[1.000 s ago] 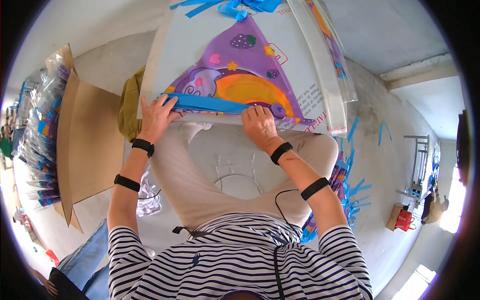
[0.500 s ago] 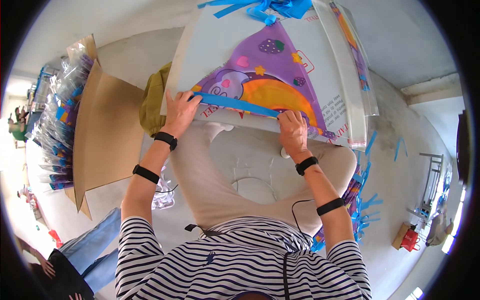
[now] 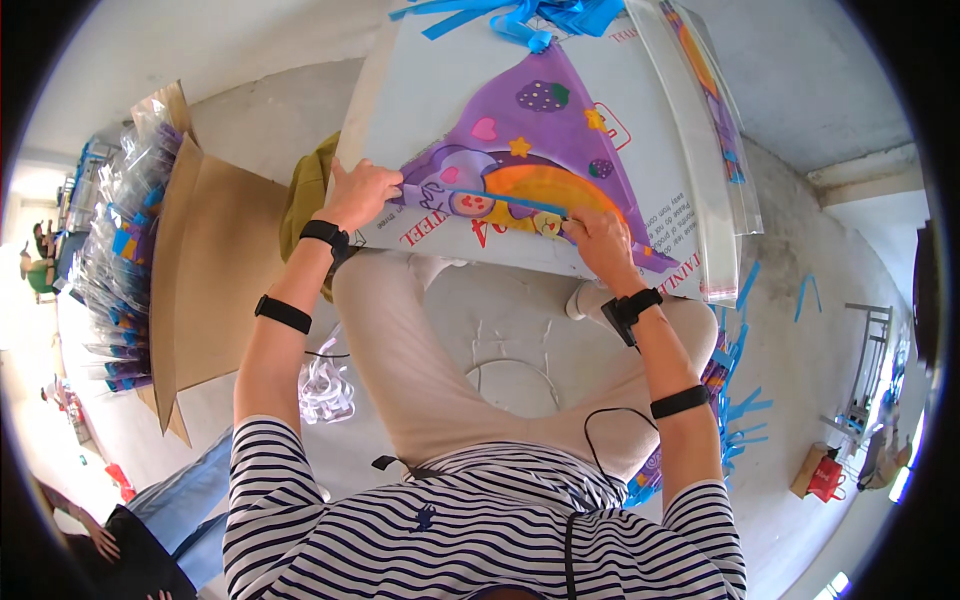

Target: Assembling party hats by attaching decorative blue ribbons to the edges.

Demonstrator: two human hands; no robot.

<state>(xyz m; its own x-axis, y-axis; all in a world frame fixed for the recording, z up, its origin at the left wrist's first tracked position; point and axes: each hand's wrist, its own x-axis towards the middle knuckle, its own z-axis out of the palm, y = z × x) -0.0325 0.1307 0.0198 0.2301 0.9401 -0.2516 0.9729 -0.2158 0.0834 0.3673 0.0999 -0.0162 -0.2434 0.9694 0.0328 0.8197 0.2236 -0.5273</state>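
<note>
A purple triangular fabric piece (image 3: 500, 110), printed with an orange band, stars, hearts and berries, lies over a white box on my lap. Its tip points away from me, with blue ribbon streamers (image 3: 560, 18) bunched beyond it. My left hand (image 3: 364, 192) pinches the fabric's left corner. Along the near edge, my right hand (image 3: 602, 240) has its fingers closed on the fabric, right of the middle. Between the hands the edge is turned up, and a thin blue strip (image 3: 500, 200) runs along it. Fingertips of both hands are partly hidden.
The white printed box (image 3: 400, 100) carries clear plastic sleeves (image 3: 695, 150) on its right side. To the left stands an open cardboard carton (image 3: 215, 260) with many bagged pieces (image 3: 120, 250). More blue ribbons (image 3: 735, 420) hang beside my right leg. Another person's hand (image 3: 100, 540) shows at lower left.
The wide blue strip stretched between my hands now shows only as a thin line, with printed fabric visible below it. My right hand has shifted slightly right and its wrist has turned.
</note>
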